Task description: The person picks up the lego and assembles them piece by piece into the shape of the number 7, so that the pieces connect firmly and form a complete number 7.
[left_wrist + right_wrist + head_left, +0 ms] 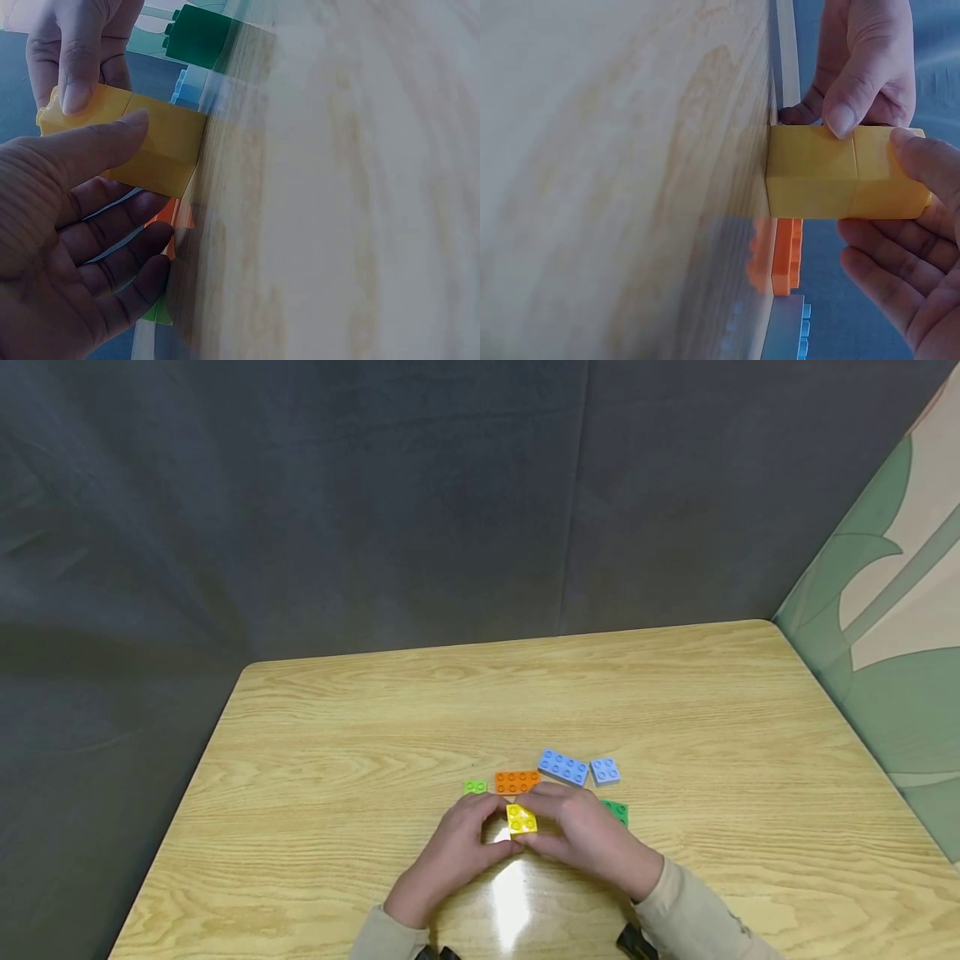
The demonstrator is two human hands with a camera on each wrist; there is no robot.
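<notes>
Two yellow toy building bricks stand one on top of the other on the table, a thin seam between them. My left hand (459,843) grips the lower yellow brick (810,176) from the left, its thumb near the seam. From the right, my right hand (588,831) pinches the upper yellow brick (522,819) between thumb and fingers. Just behind the hands lies an orange brick (516,782), with a light green brick (475,787) to its left. The right hand partly hides a dark green brick (617,812).
A long blue brick (562,767) and a short blue brick (604,771) lie behind the right hand. The wooden table (337,743) ends at a dark curtain (405,510) at the back. A patterned panel (900,635) borders its right side.
</notes>
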